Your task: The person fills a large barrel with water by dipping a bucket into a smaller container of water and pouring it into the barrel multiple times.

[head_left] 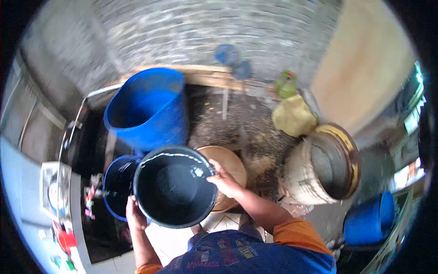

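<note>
A round black basin [150,203] is held between my two hands at waist height, its hollow facing up. Bright glints show inside it; whether it holds water I cannot tell. My left hand [135,214] is closed on the near left side of its rim. On the opposite side, my right hand [223,179] grips the right rim, the thumb over the edge. Partly under the basin is a round tan tray or lid [235,171]. A dark blue bucket [109,205] stands beside the basin on the left, partly covered by it.
A large blue drum [171,123] stands beyond the basin. To the right is a wide pale barrel [299,178], with a tan sack [294,116] and green jug [286,84] behind it. Another blue drum [369,219] lies at far right. A block wall [182,32] closes the back.
</note>
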Action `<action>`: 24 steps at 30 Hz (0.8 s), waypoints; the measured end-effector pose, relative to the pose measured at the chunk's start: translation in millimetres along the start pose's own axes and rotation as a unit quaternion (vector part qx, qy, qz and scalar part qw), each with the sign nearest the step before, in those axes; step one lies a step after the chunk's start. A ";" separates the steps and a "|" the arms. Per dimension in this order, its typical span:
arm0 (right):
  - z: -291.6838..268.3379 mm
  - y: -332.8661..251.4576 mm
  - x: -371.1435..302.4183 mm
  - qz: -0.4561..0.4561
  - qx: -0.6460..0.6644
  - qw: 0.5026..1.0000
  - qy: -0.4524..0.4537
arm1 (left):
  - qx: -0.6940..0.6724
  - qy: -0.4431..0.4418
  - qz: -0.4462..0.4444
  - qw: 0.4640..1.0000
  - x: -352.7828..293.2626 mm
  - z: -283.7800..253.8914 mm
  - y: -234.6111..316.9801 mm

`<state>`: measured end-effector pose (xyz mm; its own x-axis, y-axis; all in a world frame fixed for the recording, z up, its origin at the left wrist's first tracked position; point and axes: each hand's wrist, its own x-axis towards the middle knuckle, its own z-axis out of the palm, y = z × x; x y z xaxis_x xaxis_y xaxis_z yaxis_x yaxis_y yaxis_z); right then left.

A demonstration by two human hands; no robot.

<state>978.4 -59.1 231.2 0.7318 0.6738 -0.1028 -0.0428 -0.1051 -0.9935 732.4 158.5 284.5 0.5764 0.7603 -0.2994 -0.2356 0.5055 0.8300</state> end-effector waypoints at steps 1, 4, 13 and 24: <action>27.5 -5.3 8.6 0.010 0.022 1.000 -0.016 | -0.013 0.005 0.013 1.000 14.7 -43.8 1.5; 108.4 -11.0 37.7 0.053 0.102 0.991 -0.061 | 0.025 0.091 0.032 0.995 40.4 -154.9 -5.5; 293.8 -39.7 116.5 0.000 -0.101 0.990 -0.100 | 0.140 0.373 0.189 0.897 36.5 -310.1 26.6; 412.1 -0.9 135.5 -0.041 -0.491 0.860 -0.136 | 0.208 0.450 0.051 0.867 90.1 -353.5 -52.4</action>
<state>797.2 333.7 198.3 0.5123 0.8410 -0.1740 0.6941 -0.5247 -0.4928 520.1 344.7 47.6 -0.3186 0.8975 -0.3050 0.1609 0.3684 0.9157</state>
